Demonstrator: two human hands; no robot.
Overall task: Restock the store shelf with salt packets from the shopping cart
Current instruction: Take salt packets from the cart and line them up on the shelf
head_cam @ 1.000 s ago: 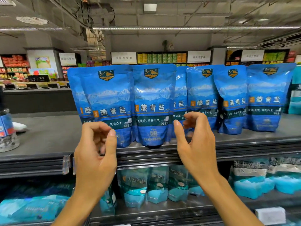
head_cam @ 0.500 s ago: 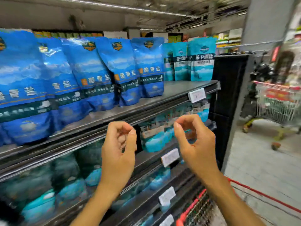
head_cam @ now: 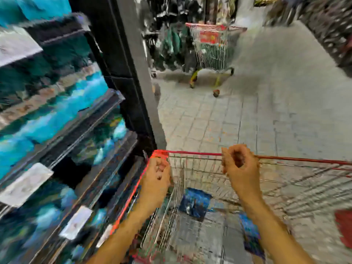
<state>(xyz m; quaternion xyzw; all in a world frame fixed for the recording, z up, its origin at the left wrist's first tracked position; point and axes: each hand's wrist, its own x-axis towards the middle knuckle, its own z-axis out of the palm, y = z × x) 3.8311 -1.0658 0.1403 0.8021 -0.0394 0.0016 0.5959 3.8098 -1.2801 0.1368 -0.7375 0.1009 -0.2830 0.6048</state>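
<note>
Filling the left side of the frame, a dark metal store shelf (head_cam: 106,109) runs in several tiers, stocked with blurred turquoise and blue packets and fronted by white price tags (head_cam: 26,182). A grey tiled floor (head_cam: 276,111) spreads across the right and centre. At the bottom, a red-rimmed wire shopping cart (head_cam: 285,160) stands just beside the shelf, and a dark blue salt packet (head_cam: 194,203) lies on its floor at lower centre, with another blue packet (head_cam: 249,231) to its right. A second red-rimmed wire cart (head_cam: 211,48) stands well apart at upper centre. The left hand (head_cam: 157,180) hangs over the near cart's left corner, the right hand (head_cam: 240,164) over its far rim; both have fingers loosely curled and hold nothing.
</note>
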